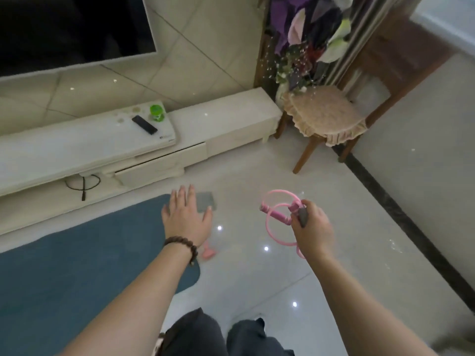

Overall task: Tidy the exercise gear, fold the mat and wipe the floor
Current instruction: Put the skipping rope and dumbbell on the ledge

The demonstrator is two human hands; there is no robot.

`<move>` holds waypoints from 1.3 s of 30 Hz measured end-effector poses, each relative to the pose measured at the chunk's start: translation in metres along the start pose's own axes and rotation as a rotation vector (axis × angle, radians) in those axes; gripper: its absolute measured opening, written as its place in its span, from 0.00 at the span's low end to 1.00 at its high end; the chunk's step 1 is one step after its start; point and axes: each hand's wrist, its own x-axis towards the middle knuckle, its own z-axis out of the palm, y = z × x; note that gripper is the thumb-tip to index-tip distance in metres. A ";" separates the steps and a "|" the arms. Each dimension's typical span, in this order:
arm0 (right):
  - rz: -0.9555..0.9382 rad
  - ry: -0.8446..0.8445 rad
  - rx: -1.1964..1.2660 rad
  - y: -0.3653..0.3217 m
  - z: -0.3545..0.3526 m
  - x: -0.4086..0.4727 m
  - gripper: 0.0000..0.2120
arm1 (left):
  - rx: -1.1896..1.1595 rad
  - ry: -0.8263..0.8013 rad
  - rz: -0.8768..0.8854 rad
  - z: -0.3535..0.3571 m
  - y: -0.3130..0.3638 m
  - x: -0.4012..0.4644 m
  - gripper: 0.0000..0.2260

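Right hand (pixel 312 227) is clamped around a dark grey object (pixel 302 217) together with the coiled pink skipping rope (pixel 279 218), whose loops and one pink handle project to the left of the fist. Left hand (pixel 186 217) is extended with fingers straight and spread, gripping nothing; whether it touches the grey rectangular item (pixel 207 200) lying on the floor just beyond its fingertips cannot be told. A beaded bracelet (pixel 183 246) sits on the left wrist. A second pink piece (pixel 208 253) lies on the floor just beside that wrist. The blue mat (pixel 77 265) lies unfolded on the floor, under and to the left of the left forearm. The glossy tiled floor (pixel 257 278) spreads between and below both hands. Beyond the left hand stands a low white TV cabinet (pixel 218 124) carrying a black remote (pixel 144 125) and a green container (pixel 157 113). Beyond the right hand stands a wooden chair (pixel 323 116) with a frilled cushion.
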 end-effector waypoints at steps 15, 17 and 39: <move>-0.205 -0.276 -0.032 -0.034 0.088 0.190 0.11 | -0.007 0.000 -0.382 0.054 -0.011 0.099 0.31; -0.220 -0.309 -0.035 -0.041 0.106 0.210 0.11 | -0.020 -0.024 -0.430 0.062 -0.014 0.116 0.31; -0.536 -0.688 -0.167 0.099 0.472 0.312 0.15 | -0.251 -0.137 -0.882 0.428 -0.121 0.186 0.31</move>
